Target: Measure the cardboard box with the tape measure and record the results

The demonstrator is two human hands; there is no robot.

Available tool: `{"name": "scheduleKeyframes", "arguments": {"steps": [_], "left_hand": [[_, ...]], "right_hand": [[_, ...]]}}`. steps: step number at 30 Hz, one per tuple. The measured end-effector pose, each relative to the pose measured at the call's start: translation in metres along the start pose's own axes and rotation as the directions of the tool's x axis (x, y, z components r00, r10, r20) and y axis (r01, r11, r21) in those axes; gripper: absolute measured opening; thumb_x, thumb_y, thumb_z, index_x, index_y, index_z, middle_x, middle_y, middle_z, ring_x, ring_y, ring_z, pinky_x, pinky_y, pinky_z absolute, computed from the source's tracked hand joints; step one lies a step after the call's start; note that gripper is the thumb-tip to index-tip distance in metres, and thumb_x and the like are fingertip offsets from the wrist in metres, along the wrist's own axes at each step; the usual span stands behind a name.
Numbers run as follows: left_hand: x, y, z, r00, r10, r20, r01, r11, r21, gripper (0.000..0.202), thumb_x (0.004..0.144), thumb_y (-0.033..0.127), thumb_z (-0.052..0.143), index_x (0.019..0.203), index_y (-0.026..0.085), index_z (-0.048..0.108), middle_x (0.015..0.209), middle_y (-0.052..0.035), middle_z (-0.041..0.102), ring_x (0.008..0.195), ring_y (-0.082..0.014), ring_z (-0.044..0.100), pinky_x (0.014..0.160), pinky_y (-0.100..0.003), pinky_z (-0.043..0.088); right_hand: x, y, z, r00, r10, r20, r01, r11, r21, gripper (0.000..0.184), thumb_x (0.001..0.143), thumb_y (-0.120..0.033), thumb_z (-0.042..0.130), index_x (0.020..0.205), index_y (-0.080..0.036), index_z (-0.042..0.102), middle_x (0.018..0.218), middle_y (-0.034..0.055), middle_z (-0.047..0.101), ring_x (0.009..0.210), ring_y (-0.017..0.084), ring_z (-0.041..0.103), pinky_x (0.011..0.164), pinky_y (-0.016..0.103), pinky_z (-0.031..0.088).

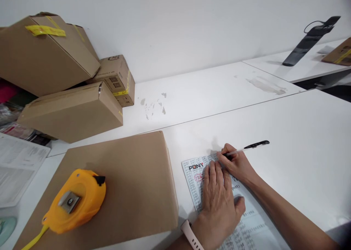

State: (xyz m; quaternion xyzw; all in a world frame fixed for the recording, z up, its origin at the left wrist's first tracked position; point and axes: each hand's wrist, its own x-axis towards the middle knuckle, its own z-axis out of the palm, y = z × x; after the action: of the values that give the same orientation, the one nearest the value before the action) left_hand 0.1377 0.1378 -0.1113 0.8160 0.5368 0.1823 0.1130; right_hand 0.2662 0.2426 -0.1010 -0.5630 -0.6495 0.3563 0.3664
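A pen [255, 145] with a black clip end is gripped in my right hand [238, 166], its tip hidden by the fingers at the top of a printed paper [189, 175]. That paper lies on the white table, has "PONY" printed at its upper left, and carries rows of small handwritten marks. Flat across the sheet rests my left hand [218, 195], fingers stretched out and pointing away from me. A pale pink band is on the left wrist. Left of the paper lies a brown cardboard box [131, 177] with a yellow tape measure [78, 200] on top.
Several cardboard boxes [74, 111] are stacked at the back left against the wall. Printed sheets [20, 169] lie at the left edge. A dark bottle [305, 43] stands at the back right, near another box [340, 54]. Seams cross the white table [296, 133].
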Motion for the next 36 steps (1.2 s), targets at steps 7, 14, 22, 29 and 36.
{"name": "scheduleKeyframes", "arguments": {"steps": [7, 14, 22, 29, 36], "left_hand": [[0.0, 0.0, -0.002, 1.0, 0.002, -0.003, -0.002, 1.0, -0.005, 0.079, 0.102, 0.055, 0.047, 0.158, 0.0, 0.036, 0.166, -0.0272, 0.035, 0.157, -0.0383, 0.029, 0.127, -0.057, 0.036], [0.001, 0.001, -0.002, 1.0, 0.006, 0.001, -0.006, 1.0, -0.001, 0.078, 0.102, 0.055, 0.047, 0.156, -0.001, 0.039, 0.165, -0.0291, 0.036, 0.157, -0.0396, 0.03, 0.126, -0.057, 0.036], [0.001, 0.0, -0.007, 1.0, 0.018, 0.016, -0.019, 0.999, 0.049, 0.077, 0.104, 0.054, 0.043, 0.157, -0.001, 0.036, 0.165, -0.0274, 0.036, 0.157, -0.0383, 0.031, 0.126, -0.056, 0.038], [0.002, 0.001, -0.01, 1.0, 0.018, 0.014, -0.019, 0.997, 0.08, 0.077, 0.103, 0.055, 0.043, 0.157, -0.001, 0.038, 0.165, -0.0269, 0.037, 0.156, -0.0383, 0.032, 0.123, -0.058, 0.042], [0.003, 0.001, -0.011, 0.999, 0.022, 0.036, -0.025, 0.996, 0.081, 0.076, 0.104, 0.055, 0.039, 0.155, -0.001, 0.041, 0.164, -0.0276, 0.038, 0.155, -0.039, 0.033, 0.123, -0.056, 0.042]], "right_hand": [[0.0, 0.002, -0.001, 1.0, 0.005, -0.02, -0.006, 1.0, -0.018, 0.033, 0.09, -0.045, 0.064, 0.069, -0.025, 0.047, 0.059, -0.0035, 0.047, 0.055, 0.014, 0.04, 0.052, 0.029, 0.035], [0.0, 0.002, -0.001, 1.0, 0.007, -0.03, -0.008, 1.0, -0.014, 0.036, 0.091, -0.048, 0.064, 0.069, -0.025, 0.046, 0.058, -0.0038, 0.045, 0.055, 0.014, 0.038, 0.052, 0.029, 0.034], [0.0, 0.004, -0.001, 1.0, 0.002, -0.002, -0.002, 1.0, -0.011, 0.033, 0.09, -0.044, 0.063, 0.069, -0.025, 0.046, 0.059, -0.0039, 0.045, 0.056, 0.013, 0.039, 0.053, 0.029, 0.035], [0.0, 0.003, -0.002, 1.0, 0.007, -0.014, -0.007, 1.0, -0.03, 0.031, 0.09, -0.042, 0.062, 0.069, -0.025, 0.047, 0.059, -0.0034, 0.048, 0.056, 0.014, 0.041, 0.053, 0.029, 0.036], [0.0, 0.001, -0.002, 0.997, 0.038, -0.062, -0.04, 0.998, -0.041, 0.029, 0.088, -0.041, 0.063, 0.07, -0.025, 0.047, 0.057, -0.0047, 0.047, 0.053, 0.013, 0.04, 0.052, 0.028, 0.035]]}}
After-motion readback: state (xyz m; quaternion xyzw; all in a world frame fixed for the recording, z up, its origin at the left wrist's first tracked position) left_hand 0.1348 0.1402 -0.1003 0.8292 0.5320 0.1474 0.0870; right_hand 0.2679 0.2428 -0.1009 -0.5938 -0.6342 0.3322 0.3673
